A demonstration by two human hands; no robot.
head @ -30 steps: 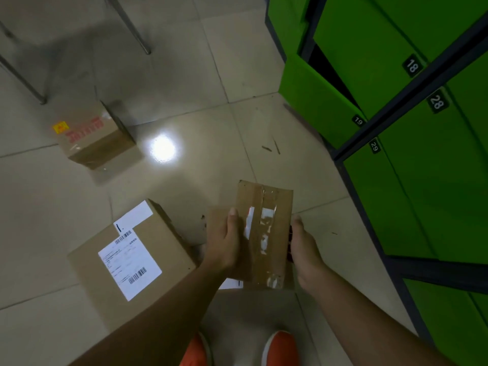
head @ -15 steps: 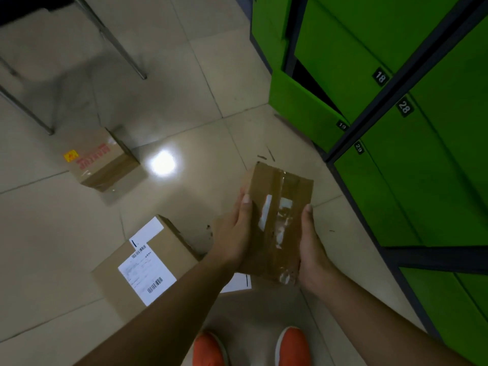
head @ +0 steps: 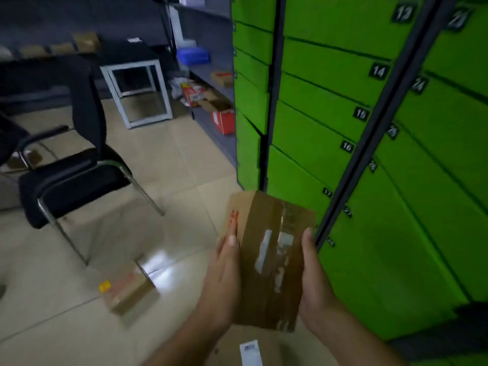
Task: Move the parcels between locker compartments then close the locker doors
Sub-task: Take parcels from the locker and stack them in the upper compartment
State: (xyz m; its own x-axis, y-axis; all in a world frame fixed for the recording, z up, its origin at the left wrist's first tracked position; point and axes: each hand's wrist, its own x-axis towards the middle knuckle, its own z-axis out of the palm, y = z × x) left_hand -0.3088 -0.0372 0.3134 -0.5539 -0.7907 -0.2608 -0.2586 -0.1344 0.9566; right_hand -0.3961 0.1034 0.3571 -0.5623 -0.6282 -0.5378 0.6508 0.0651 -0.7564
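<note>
- Task item: flat brown cardboard parcel (head: pixel 266 260), clear tape down its top face, red print on its left side. I hold it off the floor at 6 o'clock of the view, in front of the green metal lockers (head: pixel 396 180) and in no compartment.
- My left hand (head: pixel 224 281) grips the parcel's left edge, thumb flat on top, fingers hidden beneath.
- My right hand (head: pixel 314 281) clasps the right edge, thumb up along the side, fingers hidden beneath.
- The lockers fill 12 to 4 o'clock. The door label 17 (head: pixel 327 192) sits just past the parcel's far edge. Blur prevents reading whether every door is latched.
- A small brown box with a yellow sticker (head: pixel 126 289) lies on the beige tiled floor (head: pixel 171 159) at 8 o'clock of the parcel, apart from it.
- A white-labelled cardboard box (head: pixel 250 352) lies at 6 o'clock between my forearms, mostly cut off.
- A black chair with chrome legs (head: pixel 71 175) stands at 10 o'clock, well apart. A white-framed stand (head: pixel 137 93) is beyond it. A red-and-white carton (head: pixel 224 122) is at 12 o'clock.
- Versus 0.5 s ago: my view has swung up from the floor. The orange shoes are gone, and the chair seat, stand and carton have come in. The parcel is higher and the two-handed grip is unchanged. The ajar door by label 19 is out of sight. The labelled box has slid to the bottom edge.
</note>
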